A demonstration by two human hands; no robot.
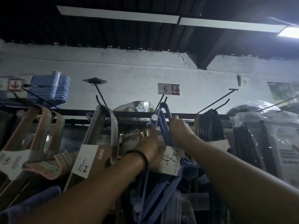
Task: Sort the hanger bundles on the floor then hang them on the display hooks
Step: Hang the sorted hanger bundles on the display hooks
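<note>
A bundle of blue hangers (164,120) hangs with its necks over the display hook (165,99) under the price tag marked 8 (168,89). My right hand (179,131) grips the necks of this bundle just below the hook. My left hand (152,149), a dark band on its wrist, is raised beside it and touches the bundle from the left; its fingers are partly hidden. A paper label (172,160) wraps the blue bundle lower down.
A grey hanger bundle (105,125) hangs on the hook to the left, and pinkish bundles (40,126) further left. Black hangers (210,125) hang to the right, next to plastic-wrapped goods (262,126). Light blue hangers (48,88) are stacked on the upper shelf.
</note>
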